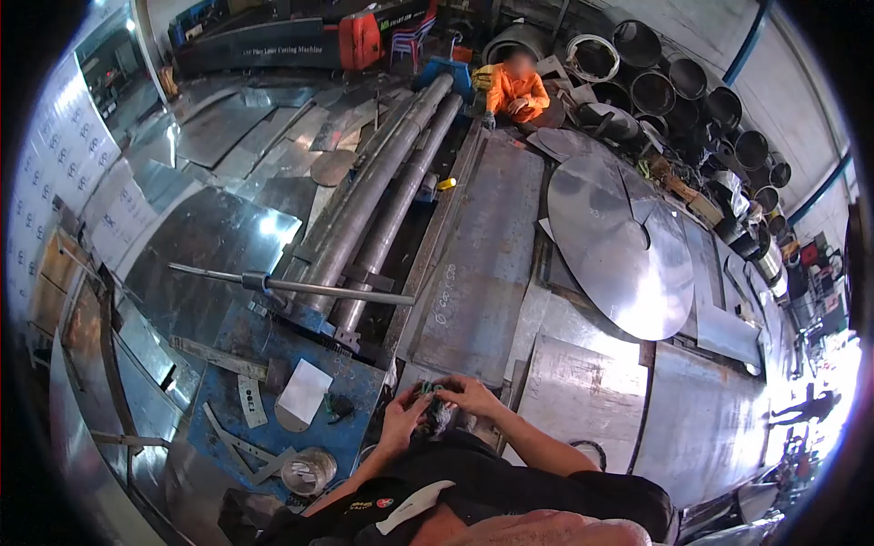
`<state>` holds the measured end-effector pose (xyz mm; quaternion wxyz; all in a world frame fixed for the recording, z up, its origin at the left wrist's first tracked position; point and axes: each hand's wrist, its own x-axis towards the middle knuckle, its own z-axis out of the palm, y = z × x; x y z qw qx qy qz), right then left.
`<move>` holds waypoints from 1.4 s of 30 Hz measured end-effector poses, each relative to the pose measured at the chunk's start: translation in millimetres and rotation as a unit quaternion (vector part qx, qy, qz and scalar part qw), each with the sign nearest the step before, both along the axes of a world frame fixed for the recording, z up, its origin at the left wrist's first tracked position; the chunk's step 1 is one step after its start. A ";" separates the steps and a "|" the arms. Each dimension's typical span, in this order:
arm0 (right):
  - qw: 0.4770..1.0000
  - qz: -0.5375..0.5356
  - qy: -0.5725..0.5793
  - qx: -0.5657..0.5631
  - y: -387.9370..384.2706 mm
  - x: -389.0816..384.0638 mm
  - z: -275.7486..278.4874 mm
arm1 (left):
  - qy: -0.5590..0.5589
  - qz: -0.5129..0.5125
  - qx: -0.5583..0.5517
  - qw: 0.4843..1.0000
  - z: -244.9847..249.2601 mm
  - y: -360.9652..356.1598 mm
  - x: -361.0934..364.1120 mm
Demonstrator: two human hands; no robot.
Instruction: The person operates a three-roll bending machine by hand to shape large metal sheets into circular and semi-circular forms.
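Observation:
Near the bottom centre, my left hand (pixel 406 417) and my right hand (pixel 467 397) are close together in front of my body. Their fingers are bent round a small greenish object (pixel 430 389), like thin string or wire, too small to name surely. Below the hands is something grey and blurred. Just beyond them lies a long steel plate (pixel 482 264) with chalk writing. To the left is a blue machine bed (pixel 350 387) with a white sheet of paper (pixel 304 391) and a dark green tangle (pixel 339 408) on it.
Long steel rollers (pixel 382 191) with a crossing metal bar (pixel 337 291) stand ahead to the left. A person in orange (pixel 519 91) crouches at the plate's far end. Large metal discs (pixel 619 246) and sheets lie right. A clear tub (pixel 309 470) sits at lower left.

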<state>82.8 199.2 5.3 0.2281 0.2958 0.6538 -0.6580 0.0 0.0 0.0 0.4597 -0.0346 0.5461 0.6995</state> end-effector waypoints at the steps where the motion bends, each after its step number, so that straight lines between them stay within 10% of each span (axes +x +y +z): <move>1: 0.999 -0.023 0.049 -0.004 -0.8 1.4 -4.2 | 0.004 -0.021 -0.021 1.000 -0.6 3.5 -6.6; 8: 0.965 -0.072 0.250 0.045 73.6 121.5 11.4 | 0.118 -0.163 -0.033 0.979 16.8 90.3 71.4; 20: 0.908 -0.222 0.233 0.267 155.6 243.4 33.6 | 0.280 -0.279 -0.071 0.916 -15.7 229.5 168.7; 23: 0.917 -0.205 0.173 0.295 152.8 267.5 27.6 | 0.582 -0.297 -0.077 0.753 -12.7 248.4 179.4; 27: 0.863 -0.203 0.033 0.461 150.9 287.5 -37.0 | 0.636 -0.401 0.032 0.659 14.6 286.8 212.9; 35: 0.912 -0.150 -0.139 0.355 197.8 312.8 -20.2 | 0.644 -0.423 0.138 0.622 32.8 327.1 243.7; 39: 0.916 -0.341 -0.145 0.155 195.2 300.4 -2.8 | 0.584 -0.408 -0.010 0.702 -52.0 365.6 204.3; 40: 0.913 -0.409 0.007 -0.009 189.3 298.7 -3.2 | 0.437 -0.404 0.068 0.801 -58.9 371.4 204.0; 42: 0.859 -0.453 0.163 -0.172 190.2 282.1 -7.7 | 0.487 -0.414 0.042 0.768 -46.9 376.9 191.1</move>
